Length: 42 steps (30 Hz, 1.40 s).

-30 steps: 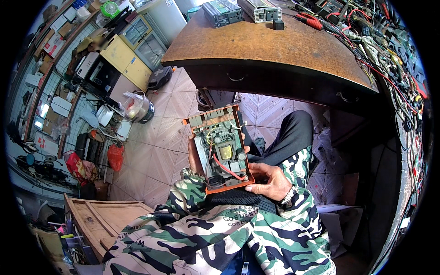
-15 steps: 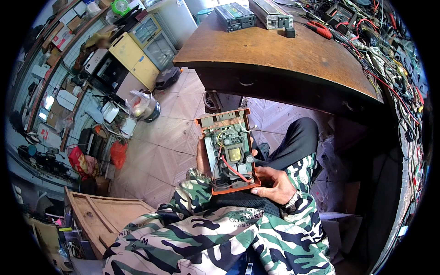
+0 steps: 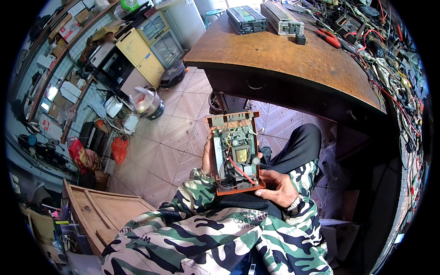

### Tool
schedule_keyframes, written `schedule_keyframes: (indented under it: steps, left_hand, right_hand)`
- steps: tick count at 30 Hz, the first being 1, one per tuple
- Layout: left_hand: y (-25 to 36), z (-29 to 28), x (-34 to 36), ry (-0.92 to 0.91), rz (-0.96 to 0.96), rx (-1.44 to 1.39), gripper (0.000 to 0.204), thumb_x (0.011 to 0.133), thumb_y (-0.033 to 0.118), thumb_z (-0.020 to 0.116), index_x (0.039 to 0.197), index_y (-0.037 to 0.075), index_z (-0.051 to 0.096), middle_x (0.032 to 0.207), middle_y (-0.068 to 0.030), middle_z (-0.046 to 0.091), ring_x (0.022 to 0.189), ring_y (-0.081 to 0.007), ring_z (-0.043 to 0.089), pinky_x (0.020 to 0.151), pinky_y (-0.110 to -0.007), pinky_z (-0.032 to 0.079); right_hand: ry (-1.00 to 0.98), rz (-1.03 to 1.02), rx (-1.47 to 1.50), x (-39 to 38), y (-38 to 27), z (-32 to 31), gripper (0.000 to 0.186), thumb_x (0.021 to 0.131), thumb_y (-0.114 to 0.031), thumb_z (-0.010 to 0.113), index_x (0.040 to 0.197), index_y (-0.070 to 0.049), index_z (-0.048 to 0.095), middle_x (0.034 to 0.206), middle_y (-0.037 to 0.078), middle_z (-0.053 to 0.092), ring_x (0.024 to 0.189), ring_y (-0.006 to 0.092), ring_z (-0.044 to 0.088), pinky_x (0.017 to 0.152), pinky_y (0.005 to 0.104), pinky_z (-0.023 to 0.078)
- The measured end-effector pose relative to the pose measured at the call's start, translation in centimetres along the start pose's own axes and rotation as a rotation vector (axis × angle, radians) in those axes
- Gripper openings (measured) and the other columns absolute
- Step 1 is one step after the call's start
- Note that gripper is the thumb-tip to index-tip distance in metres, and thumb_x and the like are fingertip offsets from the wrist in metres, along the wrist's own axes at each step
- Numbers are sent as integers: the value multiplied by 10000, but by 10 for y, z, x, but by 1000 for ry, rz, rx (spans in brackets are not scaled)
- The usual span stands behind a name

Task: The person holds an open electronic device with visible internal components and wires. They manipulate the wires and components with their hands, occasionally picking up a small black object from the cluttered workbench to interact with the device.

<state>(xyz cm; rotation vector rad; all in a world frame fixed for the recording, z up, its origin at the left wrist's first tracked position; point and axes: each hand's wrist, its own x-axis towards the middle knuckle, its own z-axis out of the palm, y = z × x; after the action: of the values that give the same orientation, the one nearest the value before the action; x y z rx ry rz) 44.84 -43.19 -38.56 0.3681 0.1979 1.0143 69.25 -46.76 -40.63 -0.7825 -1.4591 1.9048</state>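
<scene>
Two hands on one opened electronic unit (image 3: 236, 156), an orange-cased box with its cover off, held upright over the lap just in front of the wooden desk (image 3: 293, 59). Left hand (image 3: 208, 158) is mostly hidden behind the case's left edge; it looks wrapped round that side, but I can't tell how the fingers sit. Right hand (image 3: 277, 185) cups the lower right corner, fingers curled under the case, thumb along the bottom edge.

Inside: green circuit board, a yellowish transformer block mid-board, a red wire (image 3: 240, 169) looping down to the lower end, a few thinner leads.

Progress, as I read it: case is already open and the board is exposed, so the opening-up is done. No tool in either hand, no probe on the board, so this looks like the inspection stage, with nothing visibly removed or repaired yet.

On the desk, well apart from the hands: two black metal boxes (image 3: 247, 19), red-handled pliers (image 3: 327, 39), a heavy tangle of cables (image 3: 394, 68) along the right side.
</scene>
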Motion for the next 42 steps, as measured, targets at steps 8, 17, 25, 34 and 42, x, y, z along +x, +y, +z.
schedule_keyframes:
  steps: [8, 17, 25, 34, 42]
  left_hand:
    - [1, 0, -1, 18, 8, -3, 1075, 844, 822, 488, 1578, 75, 246, 1519, -298, 375, 1350, -544, 422, 1010, -739, 421]
    - [-3, -2, -1, 7, 43, 49, 1017, 876, 801, 452, 1584, 102, 243, 1508, -304, 382, 1331, -546, 442, 995, -733, 442]
    - [-3, -1, -2, 36, 64, 144, 1011, 895, 794, 420, 1584, 79, 228, 1499, -303, 394, 1312, -523, 478, 998, -685, 476]
    - [-2, -33, -16, 205, 137, 172, 986, 913, 749, 439, 1578, 52, 227, 1495, -307, 402, 1314, -506, 483, 1022, -656, 472]
    - [-5, -38, -15, 232, 153, 149, 907, 947, 681, 453, 1567, 49, 255, 1486, -305, 414, 1313, -493, 487, 1024, -631, 481]
  right_hand:
    - [-8, 17, 21, -1, 0, 0, 666, 872, -134, 805, 1398, 110, 476, 1245, 154, 677, 1125, 179, 638, 1015, 328, 487]
    - [-10, 36, 55, 1, 13, -2, 630, 892, -142, 786, 1389, 104, 487, 1228, 139, 681, 1103, 170, 639, 995, 319, 491]
    - [-32, 2, 89, 2, 20, -6, 566, 946, -177, 730, 1382, 99, 500, 1146, 111, 686, 999, 146, 652, 911, 292, 519]
    - [-59, 56, 120, 1, 9, -5, 566, 968, -261, 701, 1372, 86, 513, 1164, 110, 667, 983, 146, 651, 895, 294, 532]
    - [-63, 56, 138, 0, 8, -5, 542, 979, -254, 686, 1365, 87, 517, 1138, 108, 671, 955, 146, 654, 874, 290, 536]
